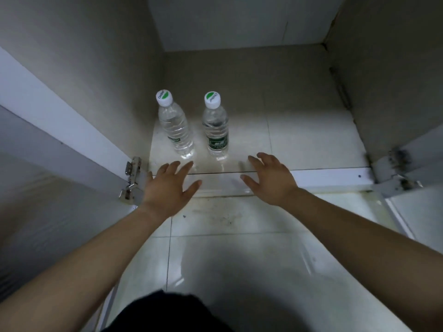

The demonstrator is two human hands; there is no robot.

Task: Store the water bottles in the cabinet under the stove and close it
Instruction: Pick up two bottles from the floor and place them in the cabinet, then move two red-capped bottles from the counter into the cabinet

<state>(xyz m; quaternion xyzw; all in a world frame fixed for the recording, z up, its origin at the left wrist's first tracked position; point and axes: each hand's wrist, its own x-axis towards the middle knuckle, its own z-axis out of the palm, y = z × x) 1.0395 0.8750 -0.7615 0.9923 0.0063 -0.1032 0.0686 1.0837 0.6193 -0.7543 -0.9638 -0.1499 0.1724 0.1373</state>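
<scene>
**Two bottles standing in the open cabinet, both hands empty at its front edge**

The left water bottle (175,125) and the right water bottle (215,125) stand upright side by side, apart, on the tiled cabinet floor (299,130) near its front edge and toward the left wall (96,75). The left one sits just beside that wall. To the right of the pair the floor is bare up to the right wall (388,68), and the shadowed back half is bare too.

The left hand (167,185) and right hand (271,178) hover over the white front sill (330,177), fingers spread and loose, holding nothing, just short of the bottle bases.

Both doors stand swung outward: the left door (48,188) on its metal hinge (131,180), the right door (422,212) cut off by the frame edge. The right hinge (395,173) looks blurred and grimy. The cabinet top is out of view. Cap lettering is too small to read. A dark garment (167,312) fills the bottom edge above the tiled room floor (239,248)
</scene>
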